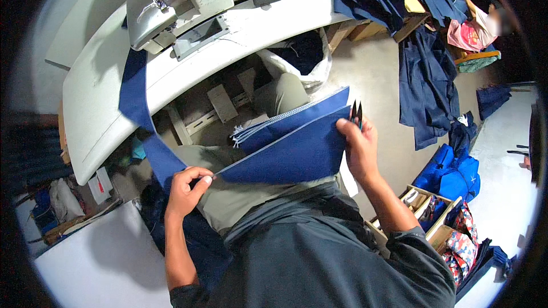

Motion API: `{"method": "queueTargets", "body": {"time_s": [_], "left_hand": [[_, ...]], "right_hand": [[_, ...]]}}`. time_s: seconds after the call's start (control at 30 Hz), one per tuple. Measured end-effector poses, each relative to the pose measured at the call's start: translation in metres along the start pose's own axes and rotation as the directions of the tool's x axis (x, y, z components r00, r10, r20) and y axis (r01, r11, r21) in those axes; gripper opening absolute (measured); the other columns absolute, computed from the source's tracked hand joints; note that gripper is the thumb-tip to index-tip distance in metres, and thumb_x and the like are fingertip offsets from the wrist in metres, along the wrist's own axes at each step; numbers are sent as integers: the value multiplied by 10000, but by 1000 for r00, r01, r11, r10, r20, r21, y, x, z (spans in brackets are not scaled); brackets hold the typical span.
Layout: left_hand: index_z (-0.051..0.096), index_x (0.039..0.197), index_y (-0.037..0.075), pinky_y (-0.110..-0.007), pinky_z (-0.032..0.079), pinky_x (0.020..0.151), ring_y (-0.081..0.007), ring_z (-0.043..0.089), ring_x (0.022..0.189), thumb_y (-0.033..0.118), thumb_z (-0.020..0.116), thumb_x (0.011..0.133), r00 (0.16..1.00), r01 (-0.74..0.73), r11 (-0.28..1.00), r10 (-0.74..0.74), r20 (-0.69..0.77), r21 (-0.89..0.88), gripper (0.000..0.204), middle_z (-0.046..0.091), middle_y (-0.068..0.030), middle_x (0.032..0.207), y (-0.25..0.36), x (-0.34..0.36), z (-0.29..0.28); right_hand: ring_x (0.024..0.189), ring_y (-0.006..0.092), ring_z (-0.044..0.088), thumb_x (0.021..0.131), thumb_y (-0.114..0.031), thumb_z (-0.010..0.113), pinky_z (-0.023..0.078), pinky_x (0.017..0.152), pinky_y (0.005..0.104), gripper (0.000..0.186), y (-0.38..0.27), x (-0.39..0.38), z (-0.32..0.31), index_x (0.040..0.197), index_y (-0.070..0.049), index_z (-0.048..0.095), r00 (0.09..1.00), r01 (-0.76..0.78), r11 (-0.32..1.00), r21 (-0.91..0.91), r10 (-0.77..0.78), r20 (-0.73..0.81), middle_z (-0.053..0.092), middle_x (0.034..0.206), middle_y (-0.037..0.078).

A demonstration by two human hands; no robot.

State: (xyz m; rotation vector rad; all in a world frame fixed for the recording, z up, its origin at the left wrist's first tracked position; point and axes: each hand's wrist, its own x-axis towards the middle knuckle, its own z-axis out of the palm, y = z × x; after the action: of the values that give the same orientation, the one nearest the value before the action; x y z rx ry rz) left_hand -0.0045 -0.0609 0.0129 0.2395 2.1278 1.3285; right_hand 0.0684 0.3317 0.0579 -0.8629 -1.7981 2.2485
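A blue fabric strip hangs off the white sewing table down to the lap. The left hand pinches shut on the near-left corner of the stacked blue fabric panels. Their long axis runs left to right, rising toward the right hand, which grips the far edge and holds black thread snips pointing up. Farther right, a wooden crate holds small items I cannot make out.
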Motion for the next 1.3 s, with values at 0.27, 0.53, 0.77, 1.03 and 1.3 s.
{"method": "queueTargets", "body": {"time_s": [0.27,0.53,0.77,1.03,1.3], "left_hand": [[695,957,-27,-318,514,751,-152,652,780,126,710,914,956,-118,962,177,-234,245,160,720,-108,850,29,41,24],[693,980,-5,-344,513,720,-223,676,774,140,705,923,934,-109,947,202,-295,302,156,706,-147,844,33,45,30],[699,985,-6,-329,503,693,-175,636,738,164,708,932,928,-89,948,191,-321,307,178,704,-123,828,29,46,30],[694,974,-3,-345,520,701,-240,686,754,157,708,924,944,-74,949,166,-287,306,167,715,-161,847,33,44,31],[700,980,-5,-323,516,679,-173,672,717,154,704,924,951,-25,966,103,-293,256,168,716,-153,819,39,36,33]], "right_hand": [[647,10,417,936,-131,687,337,570,210,116,45,59,-45,842,-82,642,975,156,960,-231,-187,-120,522,735,-103],[646,21,394,944,-142,713,338,556,223,195,74,69,-42,812,-53,600,958,141,861,-489,-243,-152,479,699,-86],[656,19,397,944,-136,708,340,566,217,220,66,60,-39,796,-57,566,959,156,896,-416,-239,-155,477,703,-83],[647,22,408,942,-154,717,348,562,214,157,75,62,-38,883,-50,615,944,185,860,-476,-290,-158,489,707,-78],[623,24,413,1006,-195,647,347,542,204,139,49,31,-9,981,-77,578,901,349,933,-83,-359,-242,492,785,-60]]}}
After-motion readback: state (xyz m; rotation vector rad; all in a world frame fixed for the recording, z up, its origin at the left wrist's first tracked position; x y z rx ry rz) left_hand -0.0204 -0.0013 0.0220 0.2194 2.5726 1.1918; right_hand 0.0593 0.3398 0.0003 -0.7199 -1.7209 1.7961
